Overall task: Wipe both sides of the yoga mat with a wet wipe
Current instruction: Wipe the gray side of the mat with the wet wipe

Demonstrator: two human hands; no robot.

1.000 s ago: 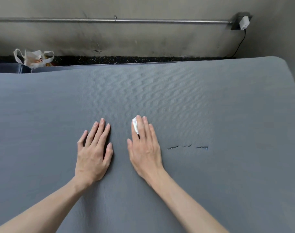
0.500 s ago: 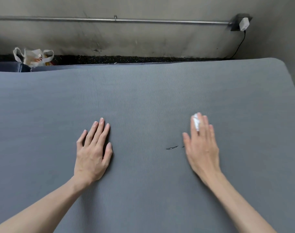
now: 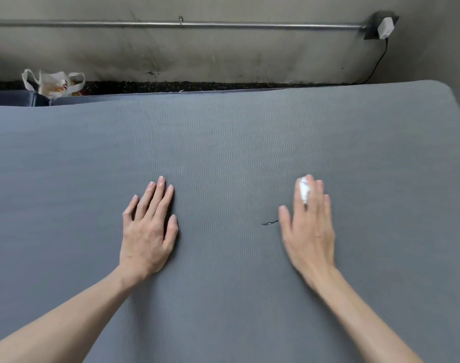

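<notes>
Open grey yoga mat [image 3: 236, 142] is seen across most of the frame, unobstructed between the left hand [image 3: 147, 231] at centre and the right hand [image 3: 308, 229] at right. A small tear [image 3: 269, 222] is noted just left of the right hand. Passage at the top is blocked by a wall [image 3: 223, 56]; a plastic bag [image 3: 53, 83] is lodged upper left.

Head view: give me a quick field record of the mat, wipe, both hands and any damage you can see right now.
mat: grey yoga mat, spread flat, fills most of the view
left hand: left hand flat on the mat, fingers straight, holds nothing
right hand: right hand flat on the mat, motion-blurred
wipe: white wet wipe under the right fingers, showing between them
damage: small dark tear just left of the right thumb
background: white plastic bag beyond the far left edge
</notes>
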